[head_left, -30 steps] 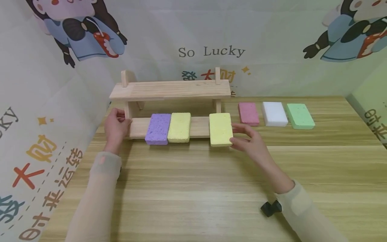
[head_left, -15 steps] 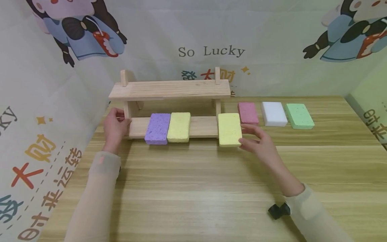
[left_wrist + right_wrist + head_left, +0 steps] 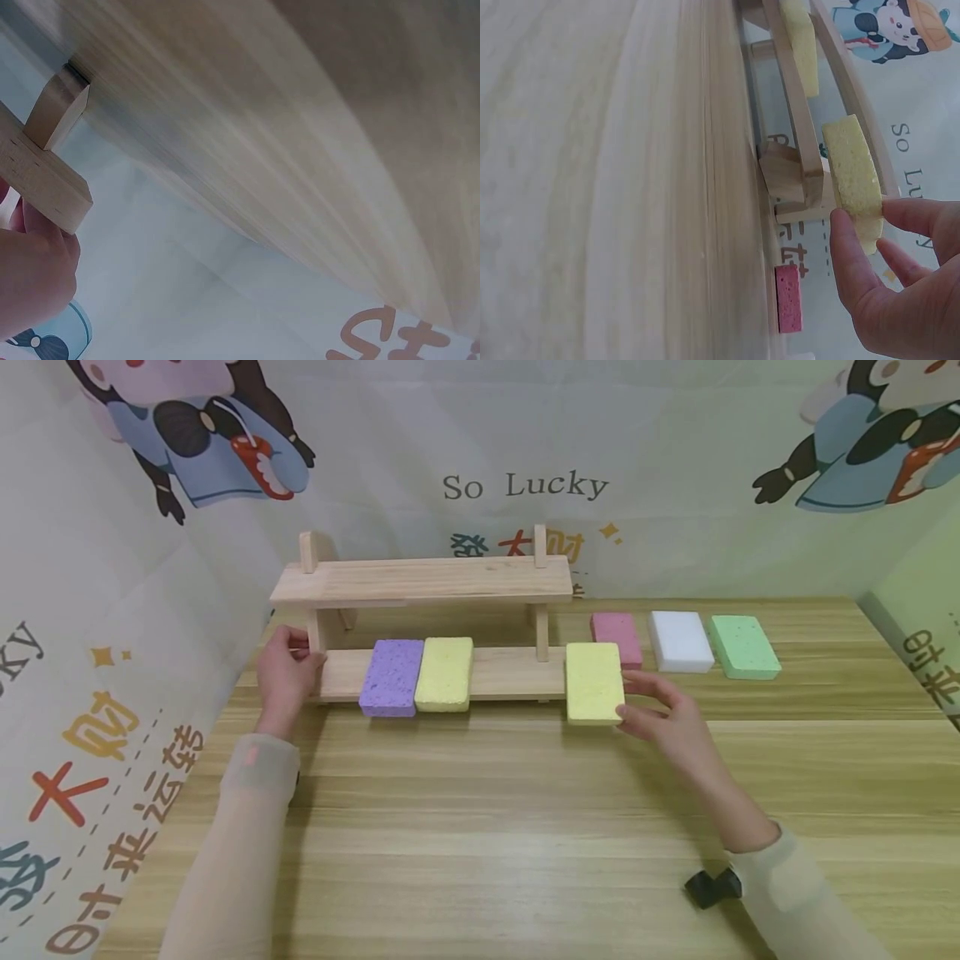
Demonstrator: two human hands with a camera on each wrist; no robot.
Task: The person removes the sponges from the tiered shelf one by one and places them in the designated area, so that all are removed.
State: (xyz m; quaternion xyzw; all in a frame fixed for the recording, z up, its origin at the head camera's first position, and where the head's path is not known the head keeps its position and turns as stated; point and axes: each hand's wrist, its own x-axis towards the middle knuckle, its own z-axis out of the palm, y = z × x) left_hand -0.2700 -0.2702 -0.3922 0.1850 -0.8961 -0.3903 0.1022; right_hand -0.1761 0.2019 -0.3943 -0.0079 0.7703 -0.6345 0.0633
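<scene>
A pale yellow sponge (image 3: 593,683) is pinched by its right edge between the thumb and fingers of my right hand (image 3: 671,718). It overlaps the right end of the lower shelf in the head view; the right wrist view shows this sponge (image 3: 852,176) raised above the table. My left hand (image 3: 287,681) grips the left end of the two-tier wooden rack (image 3: 427,581), its fingers behind the upright. On the lower shelf (image 3: 510,672) lie a purple sponge (image 3: 392,677) and another yellow sponge (image 3: 444,674), side by side, their front ends jutting past the edge.
Right of the rack, on the wooden table (image 3: 480,827), a pink sponge (image 3: 617,639), a white sponge (image 3: 681,642) and a green sponge (image 3: 744,647) lie in a row. A printed cloth (image 3: 675,435) hangs behind. The upper shelf stands over the back of the lower one.
My right hand has moved the yellow sponge rightward along the lower shelf's front to its right end. My left hand, the rack and the other sponges have stayed in place.
</scene>
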